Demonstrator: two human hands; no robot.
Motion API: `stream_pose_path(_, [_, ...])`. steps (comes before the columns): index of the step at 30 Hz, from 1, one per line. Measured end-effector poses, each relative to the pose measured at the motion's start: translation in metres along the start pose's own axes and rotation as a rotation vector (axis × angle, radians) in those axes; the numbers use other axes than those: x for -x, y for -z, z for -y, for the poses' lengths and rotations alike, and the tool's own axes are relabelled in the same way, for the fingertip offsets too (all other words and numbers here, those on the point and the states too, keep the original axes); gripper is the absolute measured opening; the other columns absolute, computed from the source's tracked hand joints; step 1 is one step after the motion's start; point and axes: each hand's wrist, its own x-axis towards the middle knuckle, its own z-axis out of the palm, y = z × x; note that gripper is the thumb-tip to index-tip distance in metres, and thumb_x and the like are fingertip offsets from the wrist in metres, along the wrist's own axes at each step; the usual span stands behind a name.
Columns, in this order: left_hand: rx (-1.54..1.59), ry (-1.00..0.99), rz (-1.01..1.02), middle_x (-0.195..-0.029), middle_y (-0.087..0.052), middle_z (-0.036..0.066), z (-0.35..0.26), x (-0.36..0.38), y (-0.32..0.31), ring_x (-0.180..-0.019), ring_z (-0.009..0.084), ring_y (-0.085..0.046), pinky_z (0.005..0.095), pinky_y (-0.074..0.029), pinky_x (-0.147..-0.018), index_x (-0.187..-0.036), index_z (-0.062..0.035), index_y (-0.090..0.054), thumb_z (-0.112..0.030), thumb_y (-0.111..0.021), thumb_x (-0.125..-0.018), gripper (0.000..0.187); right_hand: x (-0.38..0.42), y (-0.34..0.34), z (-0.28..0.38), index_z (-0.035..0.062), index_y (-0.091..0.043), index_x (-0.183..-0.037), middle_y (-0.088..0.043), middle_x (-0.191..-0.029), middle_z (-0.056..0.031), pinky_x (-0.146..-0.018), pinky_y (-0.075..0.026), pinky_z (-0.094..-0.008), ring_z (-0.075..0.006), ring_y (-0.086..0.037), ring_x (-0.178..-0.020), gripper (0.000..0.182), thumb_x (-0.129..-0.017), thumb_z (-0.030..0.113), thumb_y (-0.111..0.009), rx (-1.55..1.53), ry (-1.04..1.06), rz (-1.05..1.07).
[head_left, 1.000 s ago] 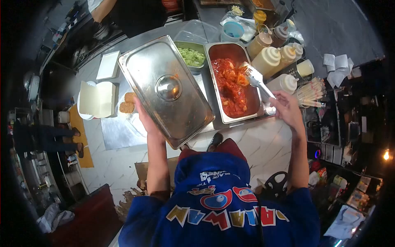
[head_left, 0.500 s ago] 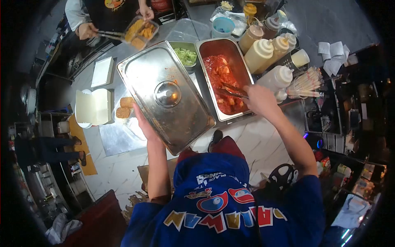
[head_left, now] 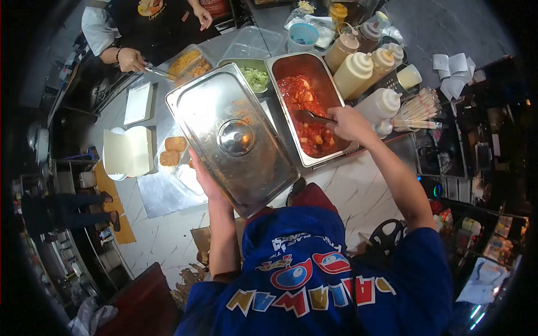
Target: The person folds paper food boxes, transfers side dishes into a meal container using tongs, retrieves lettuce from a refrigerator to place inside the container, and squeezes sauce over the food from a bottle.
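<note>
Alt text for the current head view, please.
A person in blue holds tongs in red, saucy food inside a metal pan with the right grip and a metal lid with the left grip. Squeeze bottles stand beside the pan; a co-worker stands opposite.

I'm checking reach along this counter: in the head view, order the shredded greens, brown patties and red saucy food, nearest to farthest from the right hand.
1. Red saucy food: immediately left of the right hand.
2. Shredded greens: farther left, forward.
3. Brown patties: farthest left, past the lid.
</note>
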Motion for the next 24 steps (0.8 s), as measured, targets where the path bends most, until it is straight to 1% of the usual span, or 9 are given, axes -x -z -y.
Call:
stream_pose_path(4, [0.017,-0.007,0.010,-0.147,-0.046,0.012,0.001,-0.007,0.018,-0.129,0.0267,-0.050,0.0410,-0.043,-0.108,-0.151,-0.0039,-0.034,-0.047,-0.031,-0.108,0.061,0.027,0.017,0.000,0.0038,-0.068,-0.104,-0.070,-0.092,-0.0209,-0.081,-0.051,-0.0494,-0.0411,-0.066,-0.091,0.025,-0.087,0.021,-0.070,-0.082,-0.065,-0.036])
stream_pose_path(6, [0.021,-0.009,0.016,-0.148,-0.045,0.012,0.000,-0.009,0.017,-0.129,0.0266,-0.050,0.0410,-0.042,-0.109,-0.151,-0.0040,-0.034,-0.046,-0.031,-0.108,0.060,0.038,0.024,-0.004,0.0038,-0.068,-0.104,-0.070,-0.091,-0.0212,-0.080,-0.051,-0.0491,-0.0411,-0.066,-0.090,0.024,-0.087,0.021,-0.070,-0.116,-0.043,-0.099])
stream_pose_path(7, [-0.001,-0.010,-0.016,-0.146,-0.047,0.012,0.000,-0.009,0.014,-0.128,0.0270,-0.052,0.0421,-0.045,-0.107,-0.150,-0.0051,-0.035,-0.047,-0.030,-0.108,0.059,0.043,0.027,-0.006,0.0039,-0.068,-0.104,-0.070,-0.090,-0.0214,-0.080,-0.051,-0.0489,-0.0411,-0.066,-0.089,0.024,-0.088,0.021,-0.069,-0.132,-0.033,-0.131])
stream_pose_path(9, [-0.043,-0.012,-0.075,-0.142,-0.051,0.013,-0.001,-0.010,0.007,-0.125,0.0279,-0.055,0.0443,-0.049,-0.103,-0.148,-0.0071,-0.039,-0.048,-0.029,-0.108,0.058,0.049,0.032,-0.006,0.0046,-0.069,-0.104,-0.070,-0.089,-0.0218,-0.080,-0.051,-0.0495,-0.0413,-0.066,-0.089,0.024,-0.087,0.021,-0.069,-0.086,-0.023,-0.119])
stream_pose_path(13, [0.018,0.021,-0.011,-0.142,-0.052,0.013,0.002,-0.014,0.007,-0.125,0.0281,-0.056,0.0443,-0.050,-0.102,-0.148,-0.0070,-0.039,-0.049,-0.029,-0.107,0.059,0.057,0.033,-0.014,0.0047,-0.069,-0.103,-0.070,-0.087,-0.0220,-0.079,-0.051,-0.0508,-0.0415,-0.066,-0.087,0.022,-0.087,0.020,-0.069,-0.030,-0.014,-0.099])
stream_pose_path(16, [0.005,0.028,0.008,-0.141,-0.052,0.014,0.003,-0.018,0.012,-0.124,0.0283,-0.056,0.0445,-0.051,-0.102,-0.147,-0.0065,-0.040,-0.049,-0.029,-0.107,0.060,0.066,0.038,-0.007,0.0036,-0.069,-0.101,-0.069,-0.086,-0.0225,-0.078,-0.052,-0.0509,-0.0414,-0.067,-0.085,0.022,-0.086,0.020,-0.069,0.120,-0.045,-0.130])
stream_pose_path(18, [0.014,0.043,0.014,-0.141,-0.052,0.014,0.004,-0.018,0.012,-0.124,0.0285,-0.057,0.0447,-0.051,-0.102,-0.147,-0.0060,-0.040,-0.050,-0.029,-0.107,0.060,0.066,0.046,0.003,0.0023,-0.068,-0.098,-0.069,-0.086,-0.0221,-0.077,-0.052,-0.0506,-0.0410,-0.067,-0.085,0.021,-0.086,0.020,-0.069,0.135,-0.053,-0.113])
stream_pose_path(22, [0.031,0.058,0.039,-0.146,-0.047,0.014,0.005,-0.019,0.014,-0.127,0.0283,-0.053,0.0433,-0.047,-0.105,-0.150,-0.0047,-0.035,-0.051,-0.033,-0.106,0.064,0.058,0.042,0.006,0.0009,-0.069,-0.091,-0.070,-0.085,-0.0223,-0.075,-0.054,-0.0496,-0.0402,-0.068,-0.082,0.020,-0.084,0.019,-0.067,0.216,0.013,-0.208])
stream_pose_path(24, [0.035,0.070,0.040,-0.146,-0.047,0.014,0.006,-0.019,0.015,-0.128,0.0281,-0.052,0.0432,-0.046,-0.106,-0.150,-0.0045,-0.035,-0.051,-0.033,-0.106,0.064,0.044,0.037,0.013,0.0001,-0.070,-0.088,-0.070,-0.084,-0.0218,-0.073,-0.056,-0.0481,-0.0388,-0.070,-0.080,0.019,-0.083,0.018,-0.067,0.309,-0.040,-0.134])
